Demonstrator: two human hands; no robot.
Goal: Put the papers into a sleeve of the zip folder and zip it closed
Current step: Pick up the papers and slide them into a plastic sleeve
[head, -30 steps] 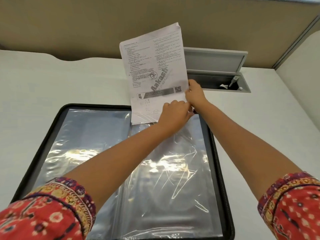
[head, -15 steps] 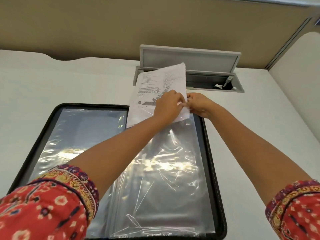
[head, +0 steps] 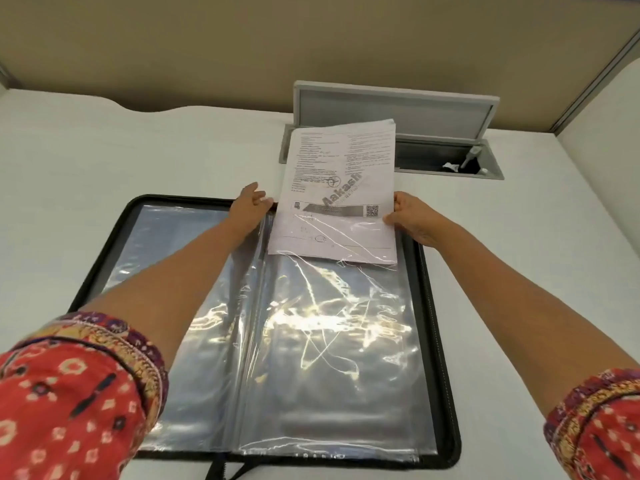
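Note:
A black zip folder (head: 437,306) lies open on the white desk, its clear plastic sleeves (head: 332,327) showing. A stack of printed papers (head: 341,174) sticks out of the top of the right-hand sleeve, with its lower part inside the plastic. My right hand (head: 414,218) pinches the papers' right edge at the sleeve's mouth. My left hand (head: 249,206) holds the top edge of the sleeve at the folder's spine, just left of the papers, fingers partly straight.
Behind the papers, a grey cable hatch (head: 446,157) in the desk stands open, lid up, with a plug inside. A beige partition wall (head: 311,46) closes the far side. Zip pull tabs (head: 221,471) hang off the folder's near edge.
The papers have slid down further into the right sleeve and lie flatter. My left hand moved from the papers' bottom right to the sleeve's top left edge. My right hand shifted right.

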